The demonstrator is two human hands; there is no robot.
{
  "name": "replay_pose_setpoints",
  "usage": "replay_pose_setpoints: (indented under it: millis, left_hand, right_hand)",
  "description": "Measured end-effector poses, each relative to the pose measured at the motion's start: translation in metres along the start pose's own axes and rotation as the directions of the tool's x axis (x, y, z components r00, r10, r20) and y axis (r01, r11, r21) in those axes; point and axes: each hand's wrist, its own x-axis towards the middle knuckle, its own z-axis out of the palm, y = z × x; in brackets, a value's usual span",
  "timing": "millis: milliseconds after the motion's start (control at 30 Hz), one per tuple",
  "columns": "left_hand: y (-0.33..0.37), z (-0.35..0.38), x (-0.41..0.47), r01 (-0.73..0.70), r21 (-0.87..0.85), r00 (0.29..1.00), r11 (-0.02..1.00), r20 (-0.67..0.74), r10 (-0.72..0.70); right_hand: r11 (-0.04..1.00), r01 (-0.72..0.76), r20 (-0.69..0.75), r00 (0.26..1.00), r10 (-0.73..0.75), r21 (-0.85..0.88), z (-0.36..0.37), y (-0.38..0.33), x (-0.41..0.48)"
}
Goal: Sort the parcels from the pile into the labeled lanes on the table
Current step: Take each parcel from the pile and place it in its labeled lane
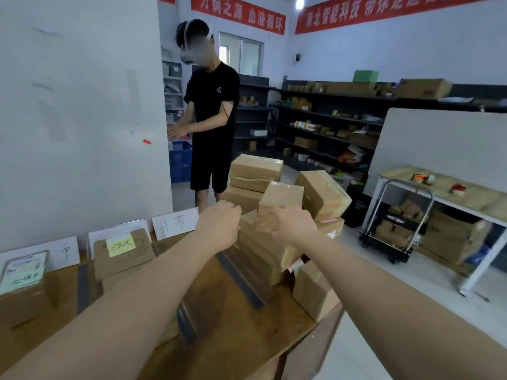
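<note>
Right hand (293, 229) grips small taped box (282, 196) on top of the pile (263, 259) | left hand (219, 226) curled beside it, I cannot tell if holding | green-labelled parcel (22, 286) and yellow-noted parcel (123, 256) sit in lanes on the table (233, 325) | I judge the sorting early, most of the pile left.

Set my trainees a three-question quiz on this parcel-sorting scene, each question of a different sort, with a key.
1. True or false: the right hand grips a small parcel at the pile.
2. The sticky note on the box before the middle card is: A yellow, B red, C blue.
3. Fill in: strips of dark ____ divide the table into lanes.
Key: 1 true; 2 A; 3 tape.
</note>
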Motion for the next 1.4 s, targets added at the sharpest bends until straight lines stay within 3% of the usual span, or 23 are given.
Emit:
replay_pose_setpoints:
  millis: [333, 600, 733, 833, 967, 1033, 1200, 1333, 1400]
  left_hand:
    - [0.020, 0.041, 0.080, -0.056, -0.016, 0.998, 0.998, 0.036, 0.057]
    - [0.019, 0.070, 0.125, 0.046, -0.078, 0.980, 0.996, 0.198, -0.029]
    - [0.023, 0.080, 0.133, 0.203, -0.248, 0.934, 0.947, 0.341, -0.111]
    - [0.029, 0.080, 0.136, 0.368, -0.461, 0.905, 0.807, 0.375, -0.199]
    - [0.034, 0.074, 0.131, 0.577, -0.704, 0.808, 0.415, 0.419, -0.414]
    - [0.040, 0.073, 0.125, 0.625, -0.741, 0.754, 0.247, 0.489, -0.439]
    - [0.053, 0.080, 0.110, 0.708, -0.703, 0.658, 0.065, 0.623, -0.424]
    - [0.053, 0.089, 0.090, 0.849, -0.528, 0.497, 0.001, 0.798, -0.341]
    - [0.058, 0.094, 0.088, 0.822, -0.558, 0.511, -0.111, 0.810, -0.287]
  right_hand:
    - [0.993, -0.114, 0.059, 0.992, 0.114, 0.012, 0.015, 0.062, 0.051]
    - [0.961, -0.201, 0.154, 0.973, 0.173, 0.190, 0.035, 0.084, 0.090]
    - [0.925, -0.222, 0.186, 0.968, 0.170, 0.307, 0.044, 0.091, 0.097]
    - [0.851, -0.242, 0.160, 0.969, 0.188, 0.466, 0.043, 0.097, 0.097]
    - [0.729, -0.300, 0.167, 0.953, 0.251, 0.615, 0.039, 0.107, 0.096]
    - [0.698, -0.310, 0.172, 0.950, 0.262, 0.646, 0.037, 0.111, 0.093]
    - [0.714, -0.312, 0.218, 0.950, 0.224, 0.627, 0.041, 0.120, 0.087]
    - [0.699, -0.318, 0.267, 0.946, 0.185, 0.641, 0.041, 0.120, 0.084]
    - [0.706, -0.311, 0.291, 0.944, 0.154, 0.636, 0.041, 0.120, 0.082]
